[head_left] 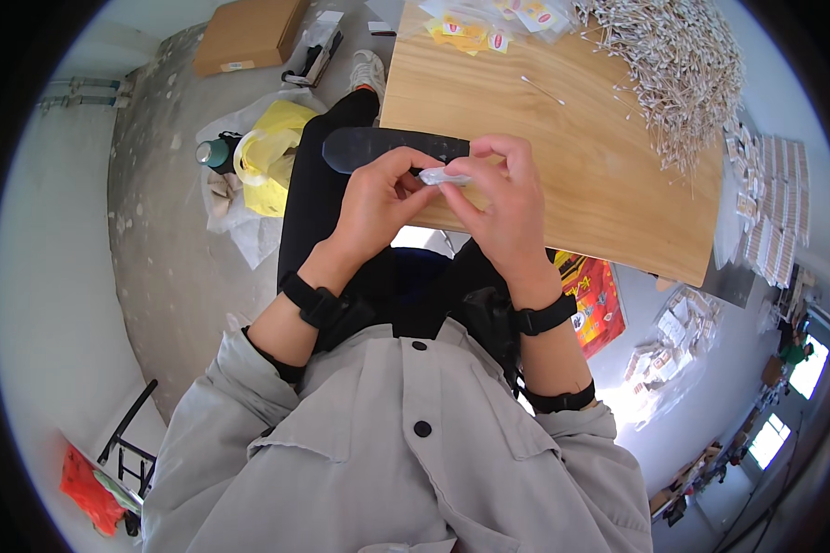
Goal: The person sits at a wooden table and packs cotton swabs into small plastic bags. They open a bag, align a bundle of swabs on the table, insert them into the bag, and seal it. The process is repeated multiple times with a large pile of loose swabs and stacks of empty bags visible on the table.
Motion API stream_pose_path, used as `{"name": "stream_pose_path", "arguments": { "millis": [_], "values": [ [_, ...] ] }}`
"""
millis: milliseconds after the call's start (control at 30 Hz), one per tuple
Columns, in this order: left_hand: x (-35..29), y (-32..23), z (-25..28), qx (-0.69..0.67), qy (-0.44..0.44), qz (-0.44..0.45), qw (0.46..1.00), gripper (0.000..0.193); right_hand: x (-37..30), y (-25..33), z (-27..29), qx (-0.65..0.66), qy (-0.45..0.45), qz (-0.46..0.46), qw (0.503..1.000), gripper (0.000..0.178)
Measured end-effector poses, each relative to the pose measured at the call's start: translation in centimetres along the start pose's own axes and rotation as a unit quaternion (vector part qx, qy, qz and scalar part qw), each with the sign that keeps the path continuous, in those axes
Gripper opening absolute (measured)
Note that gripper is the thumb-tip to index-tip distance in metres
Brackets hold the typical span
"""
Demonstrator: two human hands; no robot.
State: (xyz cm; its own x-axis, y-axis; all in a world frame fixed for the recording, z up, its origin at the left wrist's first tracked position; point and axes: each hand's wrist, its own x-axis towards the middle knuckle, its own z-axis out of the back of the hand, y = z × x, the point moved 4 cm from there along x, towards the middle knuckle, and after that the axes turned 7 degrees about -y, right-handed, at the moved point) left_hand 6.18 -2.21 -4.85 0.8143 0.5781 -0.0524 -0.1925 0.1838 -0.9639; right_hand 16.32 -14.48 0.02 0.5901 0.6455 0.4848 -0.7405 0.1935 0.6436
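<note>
A small, crumpled piece of clear plastic, perhaps a little bag (444, 176), is pinched between my two hands above the table's near left edge. My left hand (383, 198) grips its left end with thumb and forefinger. The thumb and fingers of my right hand (503, 198) are closed on the other side. What the plastic contains, if anything, is too small to make out. Just beyond my hands a long dark object with a rounded end (369, 147) juts past the table edge. A single cotton swab (544, 90) lies farther off on the wooden table (489, 101).
A large heap of cotton swabs (669, 64) covers the table's far right. Small yellow packets (466, 35) lie at its far edge. Stacked bundles (775, 207) stand beyond the right side. On the floor are a yellow bag (272, 157), a bottle (214, 153) and a cardboard box (249, 35).
</note>
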Motion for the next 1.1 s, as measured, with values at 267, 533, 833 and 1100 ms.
{"name": "stream_pose_path", "arguments": {
  "millis": [267,533,833,1100],
  "values": [
    [-0.1,0.1,-0.2,-0.030,0.009,-0.005,1.000,0.023,0.4,0.5,-0.2,-0.019,0.015,0.030,0.999,0.018],
    [-0.1,0.5,-0.5,-0.035,0.013,-0.013,0.999,0.019,-0.1,0.9,-1.4,0.029,-0.002,-0.016,0.999,0.017],
    [-0.1,0.2,0.0,-0.013,0.007,0.007,1.000,0.023,0.5,0.7,-0.2,0.131,-0.006,-0.143,0.981,0.029],
    [0.0,-0.9,0.1,-0.008,0.008,-0.025,1.000,0.024,-0.9,-3.2,1.3,0.119,0.066,-0.190,0.972,0.017]
  ]
}}
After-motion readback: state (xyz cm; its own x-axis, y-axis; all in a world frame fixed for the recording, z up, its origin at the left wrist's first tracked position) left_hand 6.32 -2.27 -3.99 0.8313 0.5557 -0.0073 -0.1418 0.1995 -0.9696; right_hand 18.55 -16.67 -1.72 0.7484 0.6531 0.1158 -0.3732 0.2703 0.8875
